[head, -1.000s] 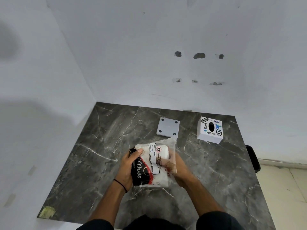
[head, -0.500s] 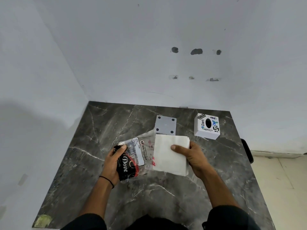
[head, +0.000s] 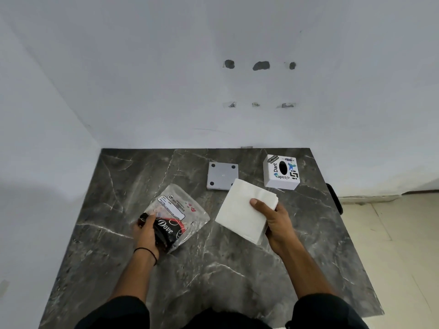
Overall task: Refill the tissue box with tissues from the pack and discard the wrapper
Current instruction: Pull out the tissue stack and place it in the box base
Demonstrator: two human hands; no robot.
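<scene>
The right hand (head: 278,224) grips a stack of tissues (head: 244,210), thumb on top and the other fingers curled under its near edge, holding it just above the dark marble surface (head: 213,269). The left hand (head: 147,231) clamps the emptied wrapper (head: 178,212) by its dark end, low over the surface. The tissue box (head: 281,172) stands at the far right with its oval opening facing up, and a grey plate (head: 222,176), probably its base, lies apart beside it. The stack is loose and pinched at one corner only, so its free sheets could fan or slide off on the way. The box must be turned over first; forcing tissues in could crumple them.
</scene>
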